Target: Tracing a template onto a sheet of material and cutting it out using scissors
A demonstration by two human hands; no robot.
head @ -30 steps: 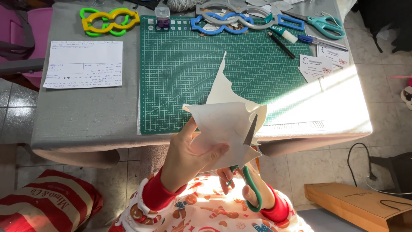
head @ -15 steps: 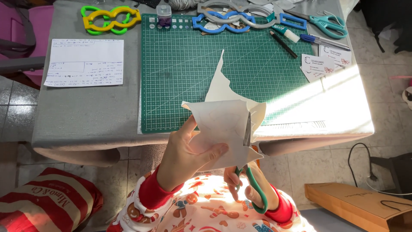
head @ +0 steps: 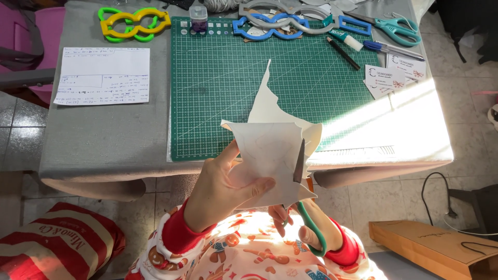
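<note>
Two hands work over the near edge of a grey cloth-covered table [head: 104, 150]. The left hand [head: 223, 189] pinches a pale, irregularly cut sheet of paper [head: 270, 155], thumb across the front near the lower edge and fingers behind, holding it upright in the air above the lap. The right hand [head: 306, 228] sits just below and to the right of that pinch, its fingers threaded through the green handles of a pair of scissors [head: 303, 197]; the hand is closed around the handles, and the dark blades rise from it and look nearly closed on the paper's right edge, close beside the left thumb. A long pointed strip of the paper rises well above both grips.

Beyond the paper lies a green gridded cutting mat [head: 233, 88]. Far above the left grip are yellow and green plastic glasses-shaped frames [head: 132, 22] and a white sheet with handwriting [head: 102, 76]. Far above the right grip lie blue and grey glasses-shaped frames [head: 280, 21], a second pair of teal-handled scissors [head: 394, 28], a black pencil [head: 342, 53] and small white cards [head: 394, 75].
</note>
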